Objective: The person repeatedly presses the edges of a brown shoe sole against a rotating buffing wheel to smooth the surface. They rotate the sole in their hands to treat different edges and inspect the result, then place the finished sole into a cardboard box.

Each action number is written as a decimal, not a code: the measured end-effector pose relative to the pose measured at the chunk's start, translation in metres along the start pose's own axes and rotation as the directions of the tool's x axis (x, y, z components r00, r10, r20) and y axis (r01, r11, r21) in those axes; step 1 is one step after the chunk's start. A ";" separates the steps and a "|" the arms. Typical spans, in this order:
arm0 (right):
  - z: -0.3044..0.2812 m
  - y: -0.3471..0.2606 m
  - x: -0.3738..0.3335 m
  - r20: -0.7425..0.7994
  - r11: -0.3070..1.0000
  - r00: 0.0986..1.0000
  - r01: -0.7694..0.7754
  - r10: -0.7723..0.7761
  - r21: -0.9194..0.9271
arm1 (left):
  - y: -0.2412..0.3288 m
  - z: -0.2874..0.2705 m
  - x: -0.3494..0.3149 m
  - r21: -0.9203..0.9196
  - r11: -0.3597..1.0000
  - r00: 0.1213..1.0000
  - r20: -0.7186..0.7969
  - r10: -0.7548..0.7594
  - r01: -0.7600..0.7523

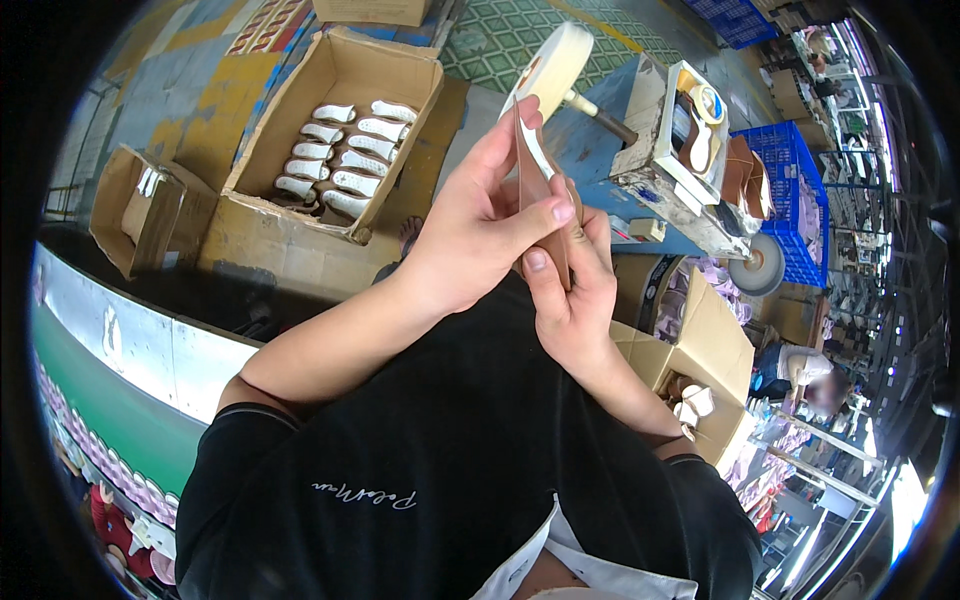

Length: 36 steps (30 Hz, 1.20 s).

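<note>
Both hands are raised in front of my chest, gripping a shoe sole (528,170) with a thin brown face and a white edge. It stands roughly upright, its tip pointing away from me. My left hand (455,235) has its fingers behind the upper part and its thumb across the side. Lower down, my right hand (580,305) pinches the same piece between thumb and fingers. Just beyond the sole's tip is a pale round buffing wheel (556,66) on a shaft; I cannot tell whether they touch.
Left of the wheel, a cardboard box (238,165) holds several white-and-brown soles in rows. A smaller carton (165,225) stands farther left. The blue machine (610,105) carries a tray with tape; beyond it are a grey wheel (757,266) and blue crate (818,235). An open carton (715,345) is near my right elbow.
</note>
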State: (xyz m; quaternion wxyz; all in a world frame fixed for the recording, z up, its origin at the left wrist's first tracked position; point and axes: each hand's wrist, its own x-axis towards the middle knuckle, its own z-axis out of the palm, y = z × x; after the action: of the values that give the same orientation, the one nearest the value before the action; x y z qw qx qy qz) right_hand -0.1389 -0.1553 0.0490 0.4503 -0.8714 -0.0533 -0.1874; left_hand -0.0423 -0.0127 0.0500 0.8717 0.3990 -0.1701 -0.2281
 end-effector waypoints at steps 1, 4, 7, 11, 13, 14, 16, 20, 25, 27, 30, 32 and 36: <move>0.000 0.000 0.000 0.012 1.000 1.000 -0.011 0.011 0.012 | -0.001 0.000 0.001 0.046 0.998 0.999 -0.026 0.035 -0.034; 0.001 -0.003 0.003 0.044 0.999 0.999 0.024 -0.023 -0.030 | -0.005 0.000 0.007 0.180 0.975 0.983 -0.107 0.150 -0.129; 0.005 -0.010 0.004 0.073 0.969 0.989 0.141 -0.128 -0.203 | -0.006 -0.005 0.016 0.252 0.954 0.959 -0.188 0.211 -0.160; 0.007 -0.012 0.007 0.072 0.964 0.991 0.127 -0.113 -0.231 | -0.002 -0.012 0.026 0.177 0.981 0.970 -0.215 0.117 -0.079; 0.008 -0.009 0.009 0.055 0.968 0.993 0.112 -0.102 -0.223 | -0.003 -0.011 0.026 0.011 1.000 0.977 -0.212 0.024 -0.023; 0.008 -0.008 0.010 0.044 0.970 0.995 0.098 -0.091 -0.221 | -0.006 -0.008 0.024 -0.053 0.999 0.979 -0.205 0.002 -0.013; 0.008 -0.004 0.010 0.034 0.979 0.998 0.053 -0.047 -0.195 | -0.013 0.002 0.016 -0.174 0.985 0.980 -0.193 -0.050 0.016; 0.009 0.002 0.006 0.005 0.994 0.999 -0.048 0.048 -0.096 | -0.013 0.002 0.002 -0.169 0.984 0.998 0.025 -0.053 0.056; 0.008 0.004 0.004 -0.010 0.998 1.000 -0.020 0.019 -0.062 | -0.009 -0.003 0.006 0.153 0.987 0.997 -0.055 0.061 -0.052; 0.005 0.001 0.004 0.007 0.994 1.000 0.023 -0.023 -0.103 | -0.009 -0.001 0.009 0.155 0.986 0.991 -0.108 0.081 -0.063; 0.004 -0.006 0.003 0.041 0.980 0.997 0.067 -0.060 -0.186 | -0.012 0.002 0.014 0.152 0.979 0.961 -0.219 0.167 -0.135; 0.005 -0.012 0.001 0.068 0.963 0.995 0.084 -0.069 -0.255 | -0.009 -0.004 0.017 0.200 0.976 0.962 -0.239 0.129 -0.081; 0.009 -0.013 0.002 0.083 0.950 0.994 0.090 -0.068 -0.298 | -0.007 -0.008 0.023 0.008 1.000 0.957 -0.290 0.021 -0.020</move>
State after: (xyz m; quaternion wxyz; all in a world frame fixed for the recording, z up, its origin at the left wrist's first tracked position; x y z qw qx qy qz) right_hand -0.1380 -0.1407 0.0554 0.3021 -0.9332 -0.0750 -0.1799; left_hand -0.0214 -0.0239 0.0421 0.8886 0.4284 -0.0450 -0.1576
